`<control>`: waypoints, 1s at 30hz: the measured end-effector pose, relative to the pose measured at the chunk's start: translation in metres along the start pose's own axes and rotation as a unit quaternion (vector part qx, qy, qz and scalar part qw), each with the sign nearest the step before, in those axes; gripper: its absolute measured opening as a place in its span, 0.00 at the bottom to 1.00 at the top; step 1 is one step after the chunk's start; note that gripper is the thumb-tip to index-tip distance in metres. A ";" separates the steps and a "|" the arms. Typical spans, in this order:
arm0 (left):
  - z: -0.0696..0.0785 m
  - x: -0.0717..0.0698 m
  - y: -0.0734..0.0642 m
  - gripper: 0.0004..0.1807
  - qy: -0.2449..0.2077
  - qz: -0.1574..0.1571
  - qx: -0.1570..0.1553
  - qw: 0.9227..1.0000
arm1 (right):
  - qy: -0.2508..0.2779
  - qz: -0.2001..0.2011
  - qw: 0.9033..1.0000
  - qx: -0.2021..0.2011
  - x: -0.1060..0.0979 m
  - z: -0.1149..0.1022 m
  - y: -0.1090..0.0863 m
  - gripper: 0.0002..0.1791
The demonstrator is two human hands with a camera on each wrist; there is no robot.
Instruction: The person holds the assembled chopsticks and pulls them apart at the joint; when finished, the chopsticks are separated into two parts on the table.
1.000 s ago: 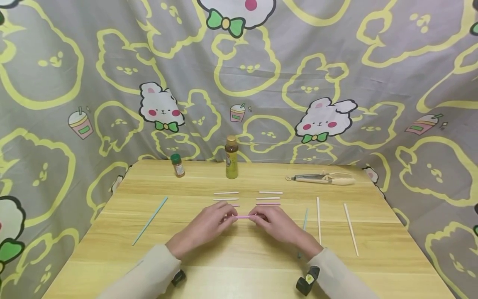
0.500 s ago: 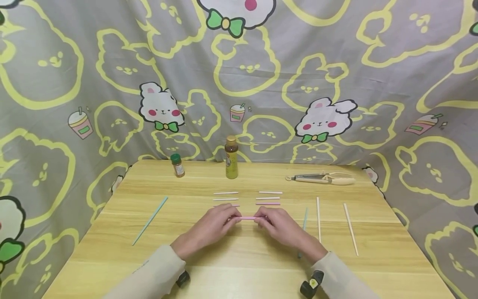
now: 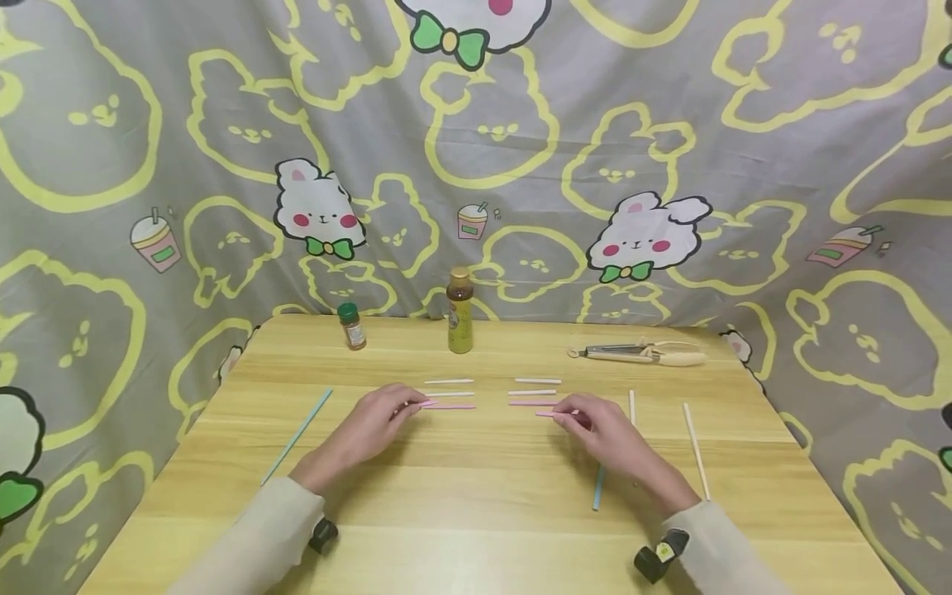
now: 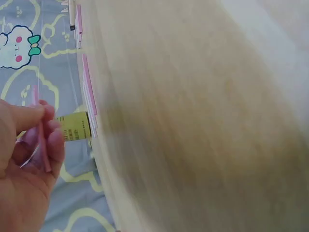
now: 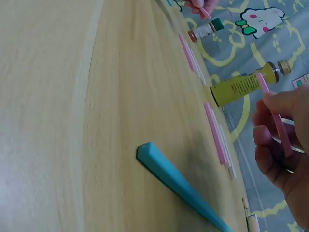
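In the head view my left hand (image 3: 378, 423) pinches a short pink stick (image 4: 45, 153) above the left row of short sticks. My right hand (image 3: 604, 434) pinches another short pink stick (image 5: 279, 126) just in front of the right row. The left row has a pink stick (image 3: 455, 406) nearest me and white sticks (image 3: 449, 381) behind it. The right row is arranged alike, with a pink stick (image 3: 530, 403) in front of white sticks (image 3: 539, 381). Part of each held stick is hidden by fingers.
Long blue sticks (image 3: 297, 435) lie at the left and under my right forearm. Long white sticks (image 3: 696, 450) lie at the right. Toward the back stand a green-capped jar (image 3: 353, 328) and a yellow-labelled bottle (image 3: 460, 314); tongs (image 3: 640, 354) lie right of them.
My hands were close together, holding one pink stick between them. They have moved apart and back toward the rows, and each now holds its own short pink piece.
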State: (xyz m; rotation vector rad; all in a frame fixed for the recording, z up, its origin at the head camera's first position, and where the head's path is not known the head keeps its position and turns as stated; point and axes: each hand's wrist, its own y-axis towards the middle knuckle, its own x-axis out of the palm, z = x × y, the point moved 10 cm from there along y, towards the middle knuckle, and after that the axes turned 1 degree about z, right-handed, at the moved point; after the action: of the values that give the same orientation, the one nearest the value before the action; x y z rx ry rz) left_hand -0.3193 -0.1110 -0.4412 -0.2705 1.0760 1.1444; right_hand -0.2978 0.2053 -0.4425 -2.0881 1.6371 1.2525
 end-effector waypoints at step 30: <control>0.023 0.064 0.032 0.05 0.076 -0.120 0.029 0.989 | -0.086 -0.032 0.995 0.030 0.049 0.022 0.028 0.02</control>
State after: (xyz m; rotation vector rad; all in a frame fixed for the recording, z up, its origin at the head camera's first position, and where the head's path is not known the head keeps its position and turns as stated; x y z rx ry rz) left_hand -0.3326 -0.0430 -0.4704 -0.4350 1.1751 0.8868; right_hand -0.3314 0.1748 -0.4821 -1.9221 1.5030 1.3052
